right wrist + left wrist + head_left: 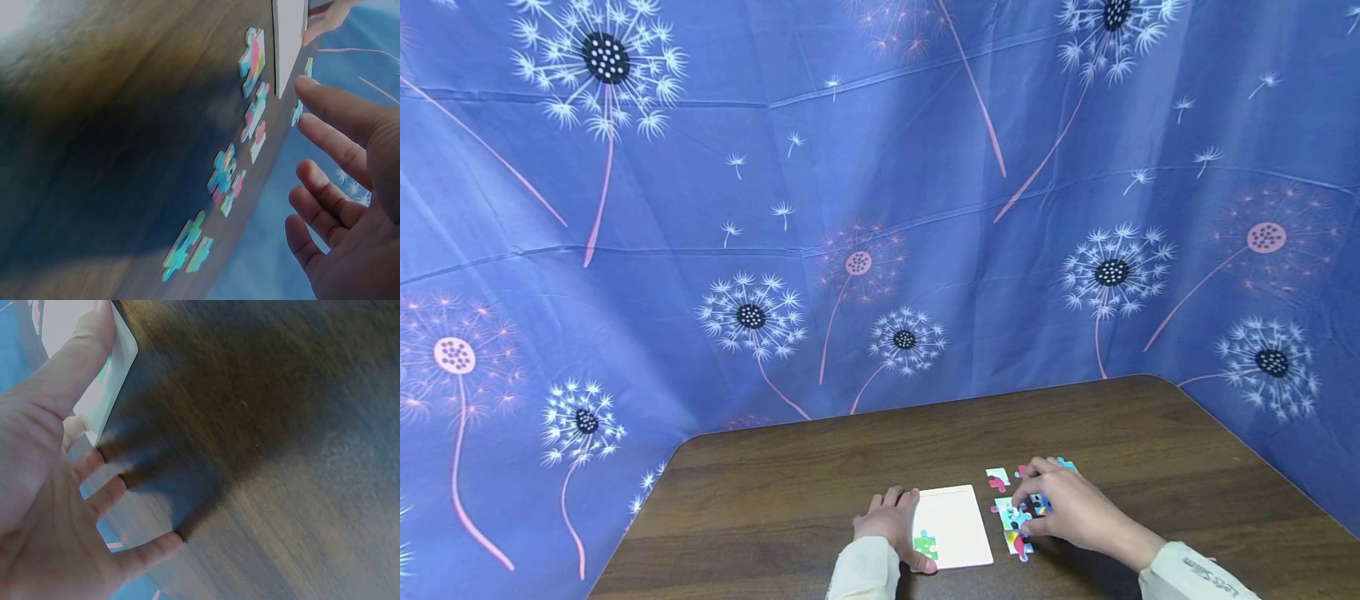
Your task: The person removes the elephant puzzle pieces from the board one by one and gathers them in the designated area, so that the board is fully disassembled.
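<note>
A white puzzle board (955, 529) lies on the table with one green puzzle piece (926, 547) in its lower left corner. At the board's left side rests my left hand (886, 527), thumb over the lower edge, other fingers spread and fingertips down on the wood, as the left wrist view (56, 481) shows. My right hand (1063, 504) is above the loose pieces right of the board. Its thumb and index finger pinch a light blue-green puzzle piece (297, 114), partly hidden by the thumb.
Loose puzzle pieces lie right of the board, among them a red and white piece (997, 478) and a yellow and red piece (1018, 543). Others are partly under my right hand. Behind the brown table (790, 500) hangs a blue dandelion curtain (820, 183).
</note>
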{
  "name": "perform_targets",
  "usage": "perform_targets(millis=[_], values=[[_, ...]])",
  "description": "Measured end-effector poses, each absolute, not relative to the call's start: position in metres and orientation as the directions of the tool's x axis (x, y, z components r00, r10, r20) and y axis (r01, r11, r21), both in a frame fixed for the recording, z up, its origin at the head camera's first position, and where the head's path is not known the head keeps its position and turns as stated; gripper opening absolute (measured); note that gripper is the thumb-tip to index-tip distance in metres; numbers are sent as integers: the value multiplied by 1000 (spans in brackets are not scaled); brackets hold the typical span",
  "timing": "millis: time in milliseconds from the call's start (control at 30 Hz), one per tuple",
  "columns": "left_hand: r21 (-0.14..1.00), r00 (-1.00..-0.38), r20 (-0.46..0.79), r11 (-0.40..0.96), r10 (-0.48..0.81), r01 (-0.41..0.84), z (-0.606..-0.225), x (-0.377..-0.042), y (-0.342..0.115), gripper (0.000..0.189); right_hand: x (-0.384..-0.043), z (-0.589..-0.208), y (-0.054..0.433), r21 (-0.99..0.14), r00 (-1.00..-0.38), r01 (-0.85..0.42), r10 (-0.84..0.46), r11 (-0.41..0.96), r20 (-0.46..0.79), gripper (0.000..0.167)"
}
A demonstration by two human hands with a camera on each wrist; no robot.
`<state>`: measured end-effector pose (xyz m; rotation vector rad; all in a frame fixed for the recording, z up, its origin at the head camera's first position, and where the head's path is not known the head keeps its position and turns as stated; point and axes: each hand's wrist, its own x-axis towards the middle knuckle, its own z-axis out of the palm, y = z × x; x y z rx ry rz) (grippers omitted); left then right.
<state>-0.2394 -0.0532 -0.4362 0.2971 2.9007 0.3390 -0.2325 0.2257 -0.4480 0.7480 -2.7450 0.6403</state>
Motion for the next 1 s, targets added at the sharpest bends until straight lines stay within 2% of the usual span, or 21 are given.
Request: perform_targets(millis=[667,1000], values=[[252,-957,-188,953,219,168,-438,-241,-53,95,-224,-459,255,-316,-840,-529,-431,788,331,26],[247,-958,-172,951,230,184,-439,-241,-54,96,-221,-465,267,-296,-861,-498,-424,815,281,26]])
